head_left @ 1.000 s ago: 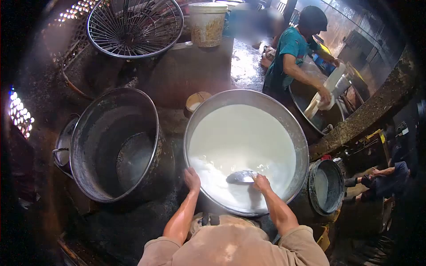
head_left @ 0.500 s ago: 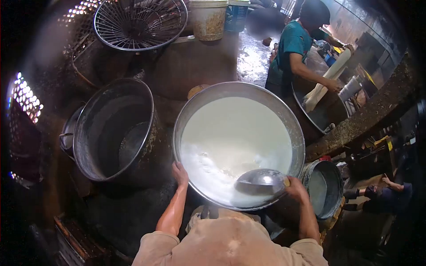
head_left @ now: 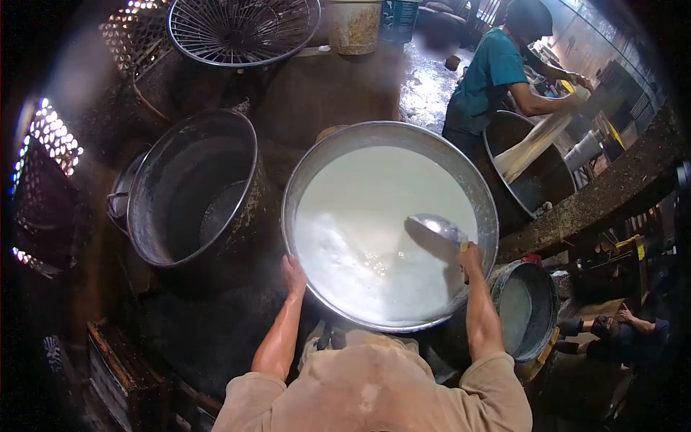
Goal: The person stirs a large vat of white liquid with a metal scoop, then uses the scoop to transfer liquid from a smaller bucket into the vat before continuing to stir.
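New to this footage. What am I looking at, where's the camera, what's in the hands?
There is no machine here: the one view comes from a camera on a person's head, looking down at their own bare arms. The left hand grips the rim of a wide metal basin full of white liquid. The right hand holds a metal ladle raised above the liquid. To the left stands an empty dark pot; lower right, a smaller bucket. Another person in a teal shirt works at a separate basin behind.

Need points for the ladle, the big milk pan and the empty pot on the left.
ladle (head_left: 434, 227), head view, on its metal bowl.
milk pan (head_left: 374, 132), head view, on its far rim.
empty pot (head_left: 173, 194), head view, on its inner wall.
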{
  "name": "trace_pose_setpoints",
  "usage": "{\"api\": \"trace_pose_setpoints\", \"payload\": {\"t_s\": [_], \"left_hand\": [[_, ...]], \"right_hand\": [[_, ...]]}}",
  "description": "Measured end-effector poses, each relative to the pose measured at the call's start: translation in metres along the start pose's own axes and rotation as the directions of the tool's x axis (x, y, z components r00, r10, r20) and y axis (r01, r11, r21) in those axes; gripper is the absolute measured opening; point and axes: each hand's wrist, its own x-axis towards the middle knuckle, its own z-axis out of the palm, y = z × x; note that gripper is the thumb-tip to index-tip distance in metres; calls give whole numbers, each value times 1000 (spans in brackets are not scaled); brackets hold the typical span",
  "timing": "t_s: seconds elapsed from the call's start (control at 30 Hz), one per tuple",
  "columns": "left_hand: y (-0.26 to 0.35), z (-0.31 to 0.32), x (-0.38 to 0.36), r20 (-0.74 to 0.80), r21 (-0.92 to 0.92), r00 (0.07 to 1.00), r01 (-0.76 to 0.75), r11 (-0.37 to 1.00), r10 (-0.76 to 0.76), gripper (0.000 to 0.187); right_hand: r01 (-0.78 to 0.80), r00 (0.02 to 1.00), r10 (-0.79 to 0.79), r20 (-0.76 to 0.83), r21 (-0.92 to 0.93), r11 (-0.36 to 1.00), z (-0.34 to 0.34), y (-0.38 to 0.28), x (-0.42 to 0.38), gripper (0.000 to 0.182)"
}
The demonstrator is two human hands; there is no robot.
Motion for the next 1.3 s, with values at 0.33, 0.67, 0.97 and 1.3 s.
{"api": "trace_pose_setpoints", "payload": {"t_s": [0.33, 0.67, 0.97, 1.3], "left_hand": [[2, -9, 14, 167, -22, 978, 127, 992, -122, 42], [10, 0, 66, 167, -205, 981, 131, 970, -97, 42], [-11, 32, 68, 64, -86, 992, -100, 991, 106, 30], [8, 22, 68, 137, -193, 990, 51, 980, -25, 37]], "right_hand": [[103, 988, -114, 108, 110, 989, 109, 17, -39, 18], [53, 960, -104, 260, 195, 979, 161, -50, -135, 30], [-65, 937, -39, 346, 283, 957, 142, -111, -193, 34], [389, 903, -405, 146, 128, 912, 86, -250, -124, 46]]}}
